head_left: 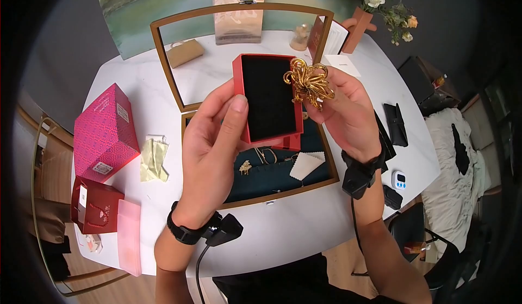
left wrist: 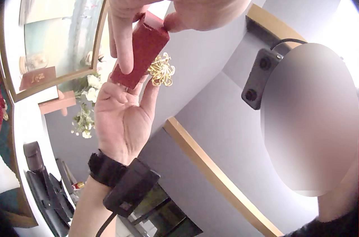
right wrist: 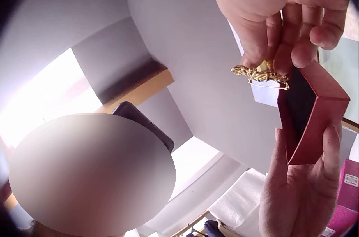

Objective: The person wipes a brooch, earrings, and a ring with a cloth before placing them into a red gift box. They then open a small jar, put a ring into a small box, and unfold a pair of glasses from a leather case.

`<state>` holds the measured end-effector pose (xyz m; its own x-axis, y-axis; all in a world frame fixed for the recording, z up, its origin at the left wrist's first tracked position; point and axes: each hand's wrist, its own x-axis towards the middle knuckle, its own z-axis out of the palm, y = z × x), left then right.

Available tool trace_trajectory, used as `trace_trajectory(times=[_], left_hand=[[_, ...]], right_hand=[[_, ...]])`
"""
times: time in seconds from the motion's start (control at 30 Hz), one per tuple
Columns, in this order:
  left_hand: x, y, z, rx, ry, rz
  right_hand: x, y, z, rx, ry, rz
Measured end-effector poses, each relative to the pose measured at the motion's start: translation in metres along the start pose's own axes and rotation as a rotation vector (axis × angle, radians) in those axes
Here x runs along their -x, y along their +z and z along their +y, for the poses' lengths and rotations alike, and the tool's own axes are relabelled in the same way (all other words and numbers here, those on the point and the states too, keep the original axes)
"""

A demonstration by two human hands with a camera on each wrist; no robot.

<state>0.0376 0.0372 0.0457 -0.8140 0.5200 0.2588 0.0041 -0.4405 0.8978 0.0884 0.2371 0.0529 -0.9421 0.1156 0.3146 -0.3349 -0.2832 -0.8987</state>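
My left hand point(head_left: 206, 146) grips a small red jewellery box point(head_left: 238, 78) by its side, thumb along the rim. The box is tilted toward the head camera and shows a bare black lining. At its right edge, my right hand point(head_left: 350, 111) pinches a gold brooch point(head_left: 310, 84) of looped petals; the brooch overlaps the rim. In the right wrist view a pin bar runs along the back of the brooch. Both hands are raised above a wooden display case point(head_left: 244, 202) with a dark green lining, its glass lid point(head_left: 157, 59) standing up.
Inside the case lie a scalloped white cloth point(head_left: 307, 165), a small gold piece point(head_left: 245, 167) and a red box part point(head_left: 288, 142). To the left stand a pink patterned box point(head_left: 106, 132) and a red gift bag point(head_left: 103, 209). A black pouch point(head_left: 395, 124) and a timer point(head_left: 399, 180) lie right.
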Motion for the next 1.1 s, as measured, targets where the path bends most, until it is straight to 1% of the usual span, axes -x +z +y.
trace_trajectory(times=[0.07,0.17,0.23,0.27,0.33,0.37,0.43,0.47,0.5,0.57,0.67,0.8,0.87,0.9,0.97,1.03,1.1], left_hand=[[-0.001,0.001,0.001,0.1,-0.017,-0.003],[-0.001,0.001,0.001,0.022,-0.01,-0.014],[-0.001,0.001,0.001,0.016,-0.006,-0.009],[-0.001,0.001,0.001,0.01,0.001,0.0],[-0.002,0.002,0.0,0.008,-0.002,0.012],[-0.002,0.002,0.0,0.007,-0.006,0.017],[-0.001,-0.001,0.0,0.058,-0.019,0.011],[-0.001,-0.001,-0.001,0.112,-0.031,-0.002],[-0.001,-0.001,-0.002,0.112,-0.033,-0.003],[-0.001,-0.001,-0.005,0.023,-0.018,-0.005],[0.0,-0.003,-0.006,-0.035,-0.017,-0.027],[0.001,-0.003,-0.007,-0.007,-0.012,-0.018],[0.0,-0.004,-0.009,0.03,0.049,-0.021],[0.0,-0.003,-0.007,0.032,0.053,-0.012],[0.001,0.001,-0.003,0.05,0.011,-0.02],[0.001,0.0,-0.003,0.107,0.008,-0.025],[0.0,-0.001,-0.004,0.112,-0.001,-0.041]], right_hand=[[-0.001,0.0,0.0,0.01,-0.001,-0.008],[0.0,0.001,0.0,0.049,-0.002,0.015],[0.0,0.006,-0.003,0.124,-0.003,0.067],[0.0,0.009,-0.002,0.122,-0.002,0.066],[-0.002,0.015,0.001,0.612,-0.372,0.062],[0.0,0.019,-0.001,0.608,-0.37,0.057],[0.005,0.026,-0.005,0.938,-0.536,0.038],[0.004,0.026,0.0,0.936,-0.573,0.04],[0.005,0.027,0.0,0.937,-0.572,0.041],[0.007,0.029,0.001,1.007,-0.604,0.062],[0.009,0.034,0.002,1.06,-0.615,0.085],[0.009,0.035,0.004,1.02,-0.631,0.086],[0.007,0.029,0.001,0.919,-0.467,0.075],[0.005,0.026,0.003,0.919,-0.467,0.065],[0.002,0.018,0.01,0.644,-0.371,0.119],[0.001,0.017,0.01,0.61,-0.372,0.086],[0.001,0.019,0.009,0.482,-0.309,0.08]])
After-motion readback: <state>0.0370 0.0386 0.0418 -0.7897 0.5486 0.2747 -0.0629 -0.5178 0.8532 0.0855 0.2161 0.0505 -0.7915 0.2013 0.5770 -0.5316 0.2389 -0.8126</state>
